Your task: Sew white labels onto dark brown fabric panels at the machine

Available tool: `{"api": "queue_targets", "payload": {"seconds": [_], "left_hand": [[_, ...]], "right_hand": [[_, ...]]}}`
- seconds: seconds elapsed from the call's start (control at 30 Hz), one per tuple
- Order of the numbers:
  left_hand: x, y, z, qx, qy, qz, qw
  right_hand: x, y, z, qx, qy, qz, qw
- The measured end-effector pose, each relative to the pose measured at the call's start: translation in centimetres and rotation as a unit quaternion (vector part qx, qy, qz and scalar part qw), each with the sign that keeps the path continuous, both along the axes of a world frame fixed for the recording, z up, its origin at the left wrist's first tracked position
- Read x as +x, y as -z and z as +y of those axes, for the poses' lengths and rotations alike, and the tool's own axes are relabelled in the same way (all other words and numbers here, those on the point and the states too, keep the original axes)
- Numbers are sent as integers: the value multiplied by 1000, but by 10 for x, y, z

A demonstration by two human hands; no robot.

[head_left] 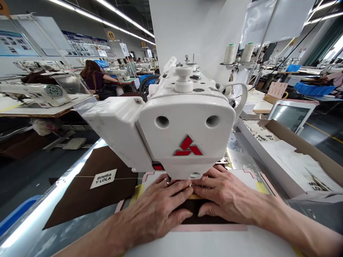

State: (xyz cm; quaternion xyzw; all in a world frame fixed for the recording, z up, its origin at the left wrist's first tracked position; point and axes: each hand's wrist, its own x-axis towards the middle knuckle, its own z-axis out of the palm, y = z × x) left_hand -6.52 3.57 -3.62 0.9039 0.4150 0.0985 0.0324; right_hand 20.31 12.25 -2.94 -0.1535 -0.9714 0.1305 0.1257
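Note:
Below the white sewing machine head [184,132], my left hand [158,205] lies flat with fingers stretched toward the middle. From the other side, my right hand [227,192] lies flat too, its fingertips close to the left ones. Both press on a dark brown fabric piece [195,206], which sits in a white frame [209,239] with pink edging strips. Dark lettering, perhaps of a label, peeks out between the right fingers; most of it is covered. The machine head hides the needle area.
A brown fabric piece [77,192] bearing a white "BIMBA Y LOLA" label [103,178] lies at left, a thread crossing it. At right stands a cardboard box [270,169] of white labels, with a screen [292,115] behind. A co-worker [93,80] sits farther off at left.

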Motion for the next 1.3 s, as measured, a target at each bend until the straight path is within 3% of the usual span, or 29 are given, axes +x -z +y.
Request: {"api": "queue_targets", "payload": {"seconds": [0.23, 0.67, 1.1, 1.3], "left_hand": [[6, -3, -1, -6, -28, 14, 999], [6, -6, 1, -44, -32, -21, 998], [1, -5, 1, -12, -5, 6, 1000], [-8, -7, -3, 24, 12, -38, 999]], "right_hand": [[7, -6, -2, -28, 0, 1, 1000], [1, -6, -3, -2, 1, -5, 1000], [1, -6, -1, -6, 2, -5, 1000], [2, -7, -3, 4, 5, -17, 1000]]}}
